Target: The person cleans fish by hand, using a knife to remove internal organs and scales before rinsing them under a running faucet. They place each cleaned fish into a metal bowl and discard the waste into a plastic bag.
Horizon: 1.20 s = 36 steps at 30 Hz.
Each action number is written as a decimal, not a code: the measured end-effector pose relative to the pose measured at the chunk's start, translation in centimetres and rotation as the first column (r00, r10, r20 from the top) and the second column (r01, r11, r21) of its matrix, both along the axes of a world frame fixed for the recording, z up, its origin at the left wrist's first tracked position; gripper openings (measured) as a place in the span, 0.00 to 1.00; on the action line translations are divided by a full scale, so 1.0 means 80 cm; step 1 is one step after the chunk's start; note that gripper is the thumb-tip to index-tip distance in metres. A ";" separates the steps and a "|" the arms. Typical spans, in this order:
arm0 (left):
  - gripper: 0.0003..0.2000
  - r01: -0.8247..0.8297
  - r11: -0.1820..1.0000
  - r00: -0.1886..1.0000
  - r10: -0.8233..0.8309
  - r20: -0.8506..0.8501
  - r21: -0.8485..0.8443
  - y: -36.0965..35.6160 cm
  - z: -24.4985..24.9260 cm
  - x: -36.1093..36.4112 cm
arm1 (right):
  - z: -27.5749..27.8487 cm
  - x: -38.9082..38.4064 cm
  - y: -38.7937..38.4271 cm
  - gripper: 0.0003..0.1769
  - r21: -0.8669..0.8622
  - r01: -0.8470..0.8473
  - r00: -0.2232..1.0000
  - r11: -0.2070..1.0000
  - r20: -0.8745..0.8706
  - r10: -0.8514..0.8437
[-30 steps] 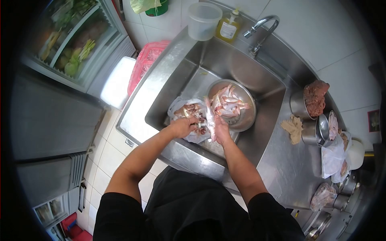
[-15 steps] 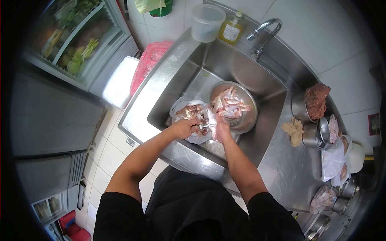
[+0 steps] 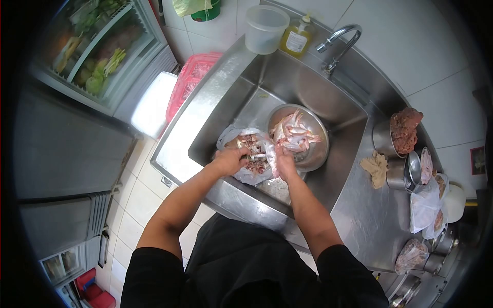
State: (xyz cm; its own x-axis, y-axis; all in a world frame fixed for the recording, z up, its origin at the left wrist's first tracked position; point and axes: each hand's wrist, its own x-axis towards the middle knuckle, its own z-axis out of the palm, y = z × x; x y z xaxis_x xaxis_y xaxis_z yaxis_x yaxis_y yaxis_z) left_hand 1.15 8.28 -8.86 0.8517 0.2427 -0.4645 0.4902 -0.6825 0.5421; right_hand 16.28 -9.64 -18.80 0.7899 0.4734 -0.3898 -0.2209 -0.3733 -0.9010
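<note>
View from above of a person in a black shirt standing at a kitchen sink. At far left, a glass-door fridge [image 3: 97,51] holds greens and other produce. Beside it is a bright white surface [image 3: 151,105], then a pink plastic basket [image 3: 192,77] leaning at the sink's left edge.

The stainless steel sink [image 3: 226,92] fills the middle. In its basin lies a white plastic bag [image 3: 228,138], open, with dark reddish scraps inside. The left hand [image 3: 228,161] is over the bag, fingers curled closed around a small metal tool [image 3: 258,155]; the tool is too small to tell its kind. Its tip points right, toward a small pale fish [image 3: 271,154]. The right hand [image 3: 285,164] grips this fish from the right, holding it upright over the bag's edge, so both hands meet at the fish.

Just behind the right hand, a round metal bowl [image 3: 321,154] sits in the basin, piled with more pale pinkish fish. At the back rim stand a clear plastic tub [image 3: 266,21], a yellow soap bottle [image 3: 297,35] and a curved tap [image 3: 339,43].

On the steel counter to the right lie a crumpled beige cloth [image 3: 375,167], a metal pot heaped with minced meat [image 3: 405,128], more metal bowls and several plastic bags of raw meat [image 3: 411,251].
</note>
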 end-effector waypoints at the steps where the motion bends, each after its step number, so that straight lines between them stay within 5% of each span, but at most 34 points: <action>1: 0.18 -0.056 0.998 0.998 0.056 -0.002 -0.033 0.005 -0.006 0.001 | 0.006 0.001 -0.001 0.25 0.076 0.039 0.986 0.996 -0.167 -0.026; 3: 0.19 -0.140 0.988 0.988 0.144 0.059 -0.071 0.010 -0.019 0.000 | 0.027 0.003 -0.003 0.22 0.199 0.149 0.873 0.969 -0.486 -0.035; 5: 0.19 -0.202 0.974 0.975 0.210 0.072 -0.100 0.012 -0.020 0.001 | 0.042 0.007 -0.014 0.19 0.341 0.120 0.808 0.932 -0.579 0.108; 9: 0.20 -0.266 0.949 0.961 0.275 0.029 -0.167 0.006 -0.004 0.005 | 0.077 0.007 -0.019 0.19 0.363 0.052 0.768 0.930 -0.610 0.195; 15: 0.21 -0.304 0.938 0.939 0.325 0.116 -0.168 0.006 -0.017 0.005 | 0.066 0.001 -0.011 0.18 0.364 0.211 0.641 0.907 -0.753 0.153; 24: 0.19 -0.170 0.974 0.971 0.191 0.141 -0.149 0.008 -0.023 0.003 | 0.067 -0.026 0.008 0.28 0.310 0.017 0.774 0.951 -0.605 0.184; 34: 0.19 0.004 0.991 0.990 0.015 0.141 -0.136 0.005 -0.028 0.002 | 0.064 -0.032 0.000 0.26 0.179 -0.119 0.822 0.977 -0.534 0.198; 36: 0.19 -0.180 0.978 0.977 0.190 0.100 -0.102 0.017 -0.032 0.010 | 0.060 -0.034 -0.003 0.26 0.248 -0.125 0.814 0.961 -0.528 0.242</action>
